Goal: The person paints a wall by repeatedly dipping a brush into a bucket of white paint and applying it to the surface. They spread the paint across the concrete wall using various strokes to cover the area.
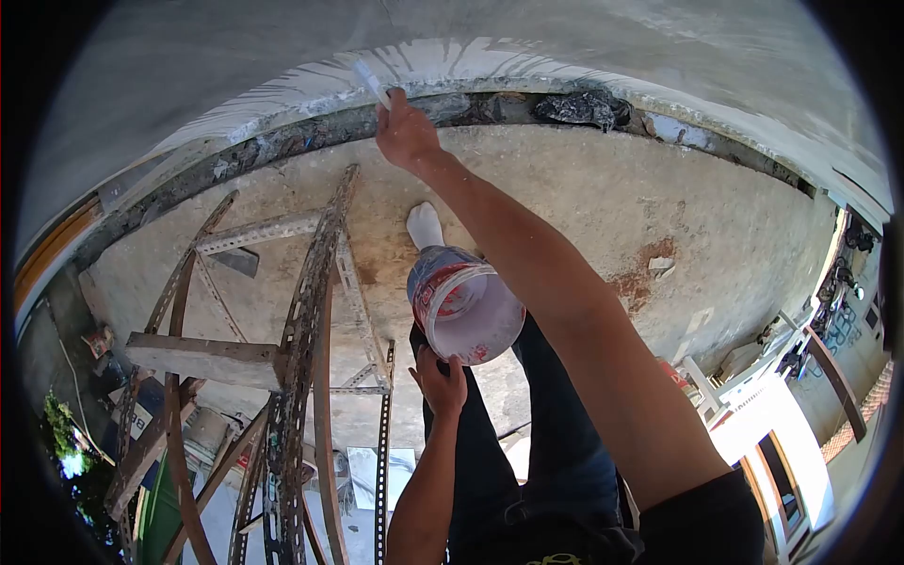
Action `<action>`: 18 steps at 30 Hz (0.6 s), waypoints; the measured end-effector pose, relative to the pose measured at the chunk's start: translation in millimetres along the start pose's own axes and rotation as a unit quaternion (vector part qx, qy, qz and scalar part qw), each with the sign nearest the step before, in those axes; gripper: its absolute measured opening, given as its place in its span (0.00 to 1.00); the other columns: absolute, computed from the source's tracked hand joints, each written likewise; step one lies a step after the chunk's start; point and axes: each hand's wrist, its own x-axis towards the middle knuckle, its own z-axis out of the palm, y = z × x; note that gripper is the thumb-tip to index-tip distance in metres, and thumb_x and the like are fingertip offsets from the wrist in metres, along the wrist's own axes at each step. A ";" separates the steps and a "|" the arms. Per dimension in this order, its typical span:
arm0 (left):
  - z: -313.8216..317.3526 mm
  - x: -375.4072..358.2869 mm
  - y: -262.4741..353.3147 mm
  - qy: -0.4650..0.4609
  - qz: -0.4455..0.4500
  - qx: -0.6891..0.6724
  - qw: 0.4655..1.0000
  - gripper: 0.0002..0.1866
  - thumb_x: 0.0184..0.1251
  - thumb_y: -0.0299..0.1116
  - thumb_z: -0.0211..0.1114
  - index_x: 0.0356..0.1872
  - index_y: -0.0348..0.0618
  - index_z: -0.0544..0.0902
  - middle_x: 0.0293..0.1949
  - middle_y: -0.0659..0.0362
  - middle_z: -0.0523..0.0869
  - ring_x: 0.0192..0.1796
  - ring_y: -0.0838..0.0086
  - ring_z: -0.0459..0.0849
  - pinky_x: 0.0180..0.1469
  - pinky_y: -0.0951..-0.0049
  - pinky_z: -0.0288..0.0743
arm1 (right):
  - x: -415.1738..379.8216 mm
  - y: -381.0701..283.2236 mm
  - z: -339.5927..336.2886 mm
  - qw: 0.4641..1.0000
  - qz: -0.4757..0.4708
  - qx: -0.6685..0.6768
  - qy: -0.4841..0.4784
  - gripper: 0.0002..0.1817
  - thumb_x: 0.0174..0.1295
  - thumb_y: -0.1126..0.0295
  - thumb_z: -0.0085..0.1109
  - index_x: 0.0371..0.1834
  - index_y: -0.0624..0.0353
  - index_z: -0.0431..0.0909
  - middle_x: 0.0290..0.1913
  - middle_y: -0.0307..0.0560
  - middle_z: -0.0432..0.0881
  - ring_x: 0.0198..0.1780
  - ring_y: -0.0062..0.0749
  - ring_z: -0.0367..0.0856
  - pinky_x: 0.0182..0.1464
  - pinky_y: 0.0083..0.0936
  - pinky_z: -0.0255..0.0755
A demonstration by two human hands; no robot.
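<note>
My right hand is stretched far forward, its fingers closed around the handle of a paintbrush. The pale bristles are right at the lower wall, where a whitish band with dark drip streaks runs along. Closer to my body, my left hand grips a paint bucket at its near side, fingers wrapped at the rim. The bucket is tilted so that its inside faces me, with whitish paint coating the inner wall and red patches on the outside.
A slotted-metal frame with a wooden crosspiece stands close on my left. Along the wall's foot runs a trench with a crumpled black plastic bag. My white-covered foot rests on the stained concrete floor. White furniture is at right.
</note>
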 end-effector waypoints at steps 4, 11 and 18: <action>-0.5 0.2 6.4 -0.001 -0.005 0.019 1.000 0.18 0.63 0.39 0.63 0.50 0.42 0.77 0.62 0.45 0.75 0.71 0.50 0.66 0.74 0.37 0.41 | 11.3 74.3 -75.3 0.989 -0.087 -0.100 0.069 0.18 0.73 0.56 0.45 0.55 0.58 0.68 0.39 0.66 0.84 0.44 0.65 0.82 0.49 0.55 0.74; 0.5 1.0 0.4 0.002 -0.031 -0.002 1.000 0.21 0.63 0.40 0.63 0.52 0.37 0.76 0.62 0.43 0.74 0.71 0.50 0.66 0.75 0.39 0.43 | -18.2 150.3 -129.2 0.975 0.070 -0.046 0.206 0.17 0.73 0.57 0.46 0.54 0.60 0.67 0.39 0.69 0.83 0.44 0.70 0.80 0.45 0.55 0.71; -1.4 1.5 -1.7 -0.002 -0.047 -0.012 0.999 0.25 0.64 0.40 0.63 0.57 0.34 0.75 0.64 0.42 0.73 0.71 0.49 0.65 0.76 0.42 0.42 | -14.9 36.5 -18.0 0.975 0.038 0.110 0.188 0.17 0.75 0.59 0.40 0.51 0.63 0.57 0.39 0.78 0.79 0.43 0.77 0.76 0.42 0.60 0.67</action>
